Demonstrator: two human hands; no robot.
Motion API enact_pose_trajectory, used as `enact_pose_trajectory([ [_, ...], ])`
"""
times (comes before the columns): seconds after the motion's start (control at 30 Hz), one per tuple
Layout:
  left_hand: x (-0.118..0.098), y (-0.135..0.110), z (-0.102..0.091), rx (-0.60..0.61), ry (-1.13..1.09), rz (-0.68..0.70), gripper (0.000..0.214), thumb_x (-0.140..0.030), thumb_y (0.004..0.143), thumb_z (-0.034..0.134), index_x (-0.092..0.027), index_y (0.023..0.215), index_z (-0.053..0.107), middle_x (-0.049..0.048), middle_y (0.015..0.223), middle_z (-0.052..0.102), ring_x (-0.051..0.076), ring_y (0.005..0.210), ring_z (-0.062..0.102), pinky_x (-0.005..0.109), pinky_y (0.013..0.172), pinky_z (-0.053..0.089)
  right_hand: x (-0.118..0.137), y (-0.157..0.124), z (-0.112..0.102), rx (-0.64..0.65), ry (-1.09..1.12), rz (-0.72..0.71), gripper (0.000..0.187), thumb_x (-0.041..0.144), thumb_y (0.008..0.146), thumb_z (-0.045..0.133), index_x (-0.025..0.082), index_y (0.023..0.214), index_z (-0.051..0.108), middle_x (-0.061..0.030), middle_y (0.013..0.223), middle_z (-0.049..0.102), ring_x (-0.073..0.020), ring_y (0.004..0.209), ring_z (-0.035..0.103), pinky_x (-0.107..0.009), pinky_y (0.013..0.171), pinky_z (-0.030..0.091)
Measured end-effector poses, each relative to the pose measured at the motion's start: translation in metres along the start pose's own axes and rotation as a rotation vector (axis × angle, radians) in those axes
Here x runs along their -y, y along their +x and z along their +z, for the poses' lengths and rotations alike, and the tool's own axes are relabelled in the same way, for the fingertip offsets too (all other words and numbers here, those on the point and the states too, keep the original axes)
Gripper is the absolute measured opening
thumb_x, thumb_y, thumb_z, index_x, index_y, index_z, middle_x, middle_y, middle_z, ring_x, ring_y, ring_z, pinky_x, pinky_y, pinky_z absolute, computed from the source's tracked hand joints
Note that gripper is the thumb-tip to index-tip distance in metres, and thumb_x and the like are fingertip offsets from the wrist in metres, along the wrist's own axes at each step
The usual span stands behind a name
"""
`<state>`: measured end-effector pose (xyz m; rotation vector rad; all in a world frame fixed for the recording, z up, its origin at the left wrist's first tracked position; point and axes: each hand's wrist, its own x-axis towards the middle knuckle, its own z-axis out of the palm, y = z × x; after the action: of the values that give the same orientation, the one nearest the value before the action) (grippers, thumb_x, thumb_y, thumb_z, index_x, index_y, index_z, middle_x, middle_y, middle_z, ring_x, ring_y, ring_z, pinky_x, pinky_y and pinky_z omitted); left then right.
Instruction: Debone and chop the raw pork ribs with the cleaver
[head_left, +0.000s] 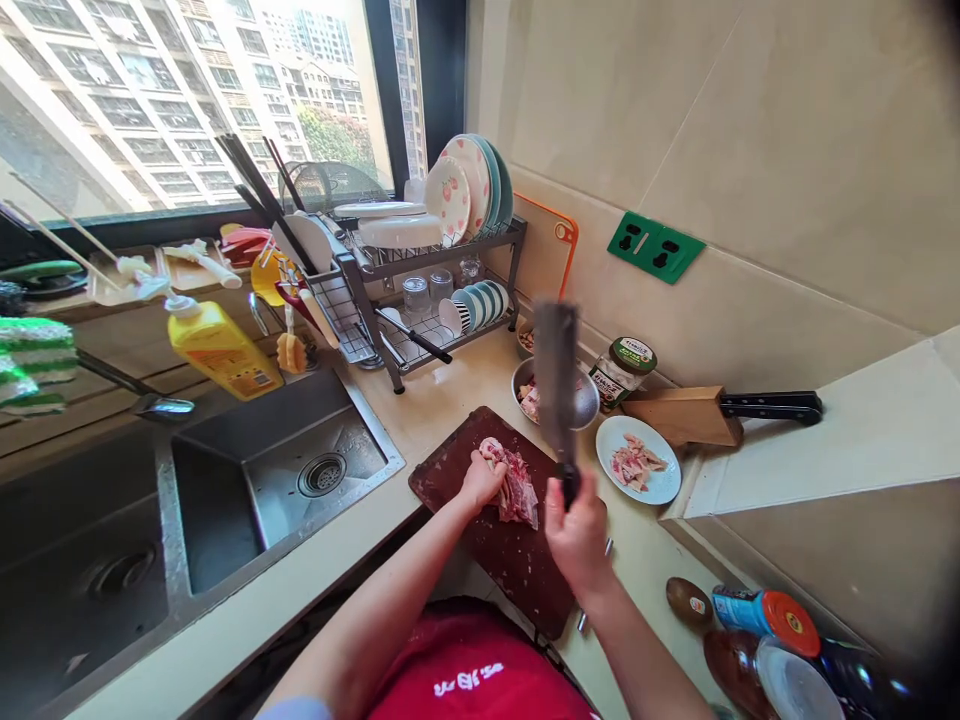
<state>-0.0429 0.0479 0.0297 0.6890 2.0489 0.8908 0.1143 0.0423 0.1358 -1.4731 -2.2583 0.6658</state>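
My right hand (pixel 579 530) grips the black handle of a cleaver (pixel 557 375), its broad blade raised upright and smeared by motion above the board. On the dark brown cutting board (pixel 517 570) lies a piece of raw meat (pixel 517 487), reddish with pale parts. My left hand (pixel 482 480) is closed on the meat's left end and pins it there. Behind the blade stands a metal bowl (pixel 586 405) with raw pieces in it, partly hidden. To the right, a white plate (pixel 606 440) bears pale pink strips of meat.
A double sink (pixel 375 440) is at the left. Behind the board stands a dish rack (pixel 397 378) with plates and bowls. A green-lidded jar (pixel 626 365) and a knife in a wooden block (pixel 675 412) are at the right. An avocado-like brown fruit (pixel 686 602) and several jars lie nearer.
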Motion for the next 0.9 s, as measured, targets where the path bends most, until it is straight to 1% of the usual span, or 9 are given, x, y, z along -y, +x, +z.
enact_pose_trajectory([
  [0.07,0.001,-0.001,-0.001,0.014,-0.009,0.011,0.037,-0.031,0.073,0.052,-0.013,0.102,0.038,0.0157,0.097,0.062,0.023,0.085,0.062,0.03,0.072,0.046,-0.012,-0.001,0.027,0.229,-0.034,0.117,0.027,0.029,0.087,0.038,0.012,0.106,0.048,-0.0109,0.075,0.066,-0.0221,0.067,0.065,-0.028,0.057,0.044],
  [0.23,0.005,-0.007,-0.004,0.017,-0.048,0.004,0.037,-0.031,0.073,0.052,-0.014,0.102,0.037,0.0134,0.096,0.062,0.02,0.082,0.062,0.028,0.068,0.047,-0.042,0.011,0.063,0.317,0.017,0.133,0.021,0.031,0.088,0.037,0.015,0.091,0.051,-0.0044,0.064,0.065,-0.0149,0.051,0.061,-0.022,0.049,0.04],
  [0.3,0.007,-0.008,-0.005,0.006,-0.066,-0.008,0.036,-0.031,0.072,0.053,-0.015,0.1,0.038,0.0127,0.094,0.062,0.02,0.081,0.062,0.027,0.065,0.047,-0.044,0.017,0.056,0.322,0.039,0.13,0.027,0.034,0.09,0.03,0.015,0.089,0.05,-0.001,0.056,0.061,-0.0132,0.04,0.055,-0.022,0.044,0.038],
  [0.4,0.01,-0.008,-0.006,-0.017,-0.089,-0.028,0.034,-0.03,0.07,0.055,-0.015,0.097,0.039,0.0125,0.094,0.061,0.021,0.082,0.061,0.028,0.065,0.048,-0.033,0.019,0.031,0.283,0.064,0.086,0.026,0.038,0.089,0.032,0.018,0.088,0.049,-0.0027,0.065,0.064,-0.0141,0.051,0.06,-0.022,0.05,0.04],
  [0.53,0.016,-0.009,-0.006,-0.041,-0.13,-0.05,0.033,-0.028,0.07,0.055,-0.016,0.097,0.038,0.0105,0.092,0.06,0.02,0.079,0.062,0.028,0.062,0.049,-0.009,0.004,-0.01,0.101,0.123,-0.072,0.027,0.041,0.088,0.034,0.019,0.095,0.049,-0.006,0.078,0.066,-0.0177,0.069,0.063,-0.023,0.059,0.041],
  [0.6,0.02,-0.012,-0.004,-0.044,-0.15,-0.052,0.033,-0.027,0.072,0.055,-0.016,0.098,0.038,0.0082,0.089,0.06,0.018,0.074,0.062,0.027,0.06,0.049,-0.004,-0.013,-0.015,-0.01,0.142,-0.1,0.03,0.041,0.088,0.034,0.018,0.101,0.049,-0.0065,0.078,0.066,-0.0189,0.07,0.063,-0.024,0.059,0.042],
  [0.67,0.023,-0.015,-0.003,-0.047,-0.171,-0.047,0.034,-0.027,0.072,0.056,-0.017,0.099,0.039,0.0064,0.085,0.061,0.017,0.07,0.062,0.027,0.06,0.05,-0.009,-0.032,-0.002,-0.018,0.112,-0.01,0.031,0.041,0.088,0.034,0.017,0.103,0.048,-0.0071,0.077,0.067,-0.0197,0.069,0.064,-0.025,0.057,0.042],
  [0.77,0.027,-0.019,-0.004,-0.048,-0.195,-0.018,0.037,-0.025,0.07,0.059,-0.017,0.1,0.039,0.005,0.083,0.061,0.017,0.068,0.062,0.027,0.062,0.05,-0.03,-0.048,0.037,0.21,0.001,0.188,0.026,0.035,0.089,0.033,0.015,0.092,0.051,-0.0089,0.071,0.067,-0.02,0.064,0.064,-0.024,0.052,0.039],
  [0.9,0.03,-0.021,-0.009,-0.036,-0.187,0.009,0.036,-0.024,0.07,0.059,-0.017,0.1,0.04,0.0045,0.081,0.061,0.017,0.071,0.063,0.028,0.064,0.05,-0.044,-0.039,0.057,0.28,-0.027,0.214,0.021,0.032,0.087,0.038,0.017,0.086,0.052,-0.0086,0.073,0.067,-0.0191,0.066,0.065,-0.023,0.054,0.038],
])
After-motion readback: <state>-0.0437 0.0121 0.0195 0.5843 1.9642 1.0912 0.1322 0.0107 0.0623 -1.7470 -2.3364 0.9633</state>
